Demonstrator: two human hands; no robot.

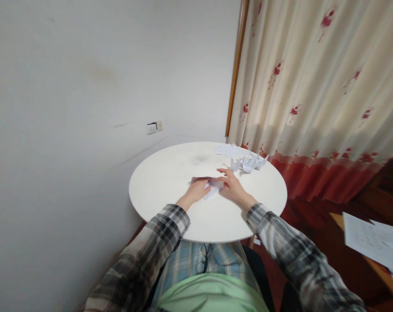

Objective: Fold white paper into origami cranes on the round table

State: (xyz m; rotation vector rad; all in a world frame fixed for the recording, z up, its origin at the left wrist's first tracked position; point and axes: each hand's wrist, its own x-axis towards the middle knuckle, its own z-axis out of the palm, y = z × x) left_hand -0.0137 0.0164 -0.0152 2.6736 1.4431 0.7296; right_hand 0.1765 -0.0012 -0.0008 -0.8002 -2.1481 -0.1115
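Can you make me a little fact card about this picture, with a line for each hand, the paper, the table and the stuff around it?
Left hand: resting on the white paper
Right hand: fingers spread by the paper's right side; touching or not is hard to tell
Paper: lies on the table, partly covered by the left hand
Table: round, white
Far right of table: folded white papers
Behind: cream curtain with red flowers

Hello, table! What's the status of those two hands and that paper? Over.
Left hand on the white paper; right hand at its right side, contact unclear. Paper on round table. Folded papers farther back, apart from it.
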